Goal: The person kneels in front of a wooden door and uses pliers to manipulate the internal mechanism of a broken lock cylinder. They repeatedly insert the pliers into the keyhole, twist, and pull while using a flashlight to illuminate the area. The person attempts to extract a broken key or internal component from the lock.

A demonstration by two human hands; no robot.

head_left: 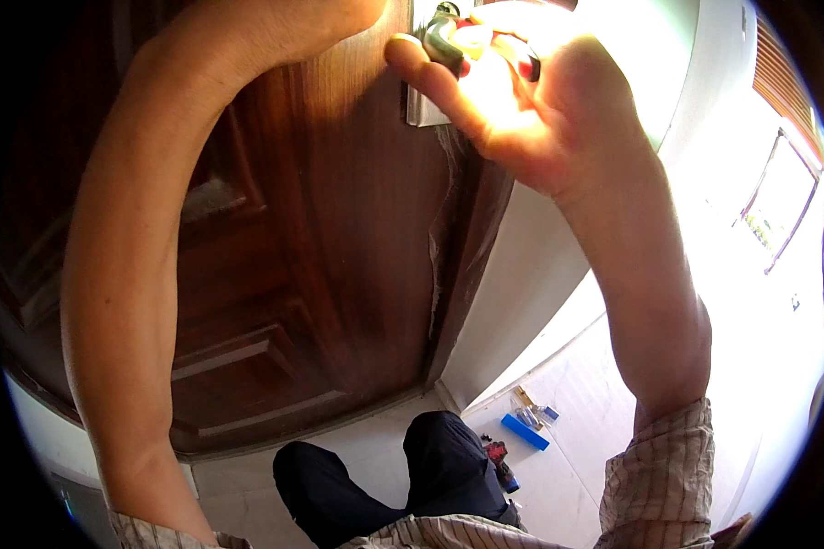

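At the top of the view, my right hand [522, 114] is raised palm up with its fingers curled around a hand tool [443, 44] with a dark and red handle. Glare and the frame's upper edge hide the tool's tip, so its exact kind does not show. Right behind it, a silvery metal lock plate [425, 110] sits on the edge of a brown panelled wooden door [357, 210]. My left hand [330, 20] reaches up against the door to the left of the plate. Only its wrist and lower edge show; the fingers are cut off.
On the pale tiled floor by my right knee lie a red and black power drill [498, 457], a blue oblong box [525, 432] and small metal parts [527, 408]. The door frame [471, 247] and a white wall [522, 274] stand right of the door. A bright window [780, 197] is farther right.
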